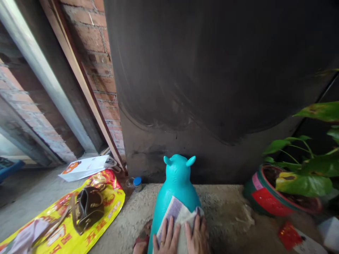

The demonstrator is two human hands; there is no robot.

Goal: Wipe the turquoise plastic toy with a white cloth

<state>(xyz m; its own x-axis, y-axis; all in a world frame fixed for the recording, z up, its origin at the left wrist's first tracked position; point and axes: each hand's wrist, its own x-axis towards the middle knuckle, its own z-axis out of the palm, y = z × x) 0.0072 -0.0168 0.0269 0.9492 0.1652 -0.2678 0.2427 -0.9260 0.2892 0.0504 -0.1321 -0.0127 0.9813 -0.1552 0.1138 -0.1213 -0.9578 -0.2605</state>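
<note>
A teal inflatable animal toy (178, 178) with two small ears stands at the bottom middle, its back toward me and its head near the dark wall panel. Across its back lies a cream towel (175, 207) with a purple stripe. My left hand (166, 236) rests flat on the towel, fingers stretched out. Beside it, my right hand (196, 235) also lies on the towel with its fingers extended, pressing it against the toy. The lower parts of both hands are cut off by the frame edge.
At left, a brown handbag (91, 206) lies on a yellow plastic sheet (106, 215), near a white paper bag (86, 167). A blue-lidded jar (137, 183) stands by the dark panel (212, 88). A potted plant (275, 197) is at right. A foot (141, 245) shows beside the toy.
</note>
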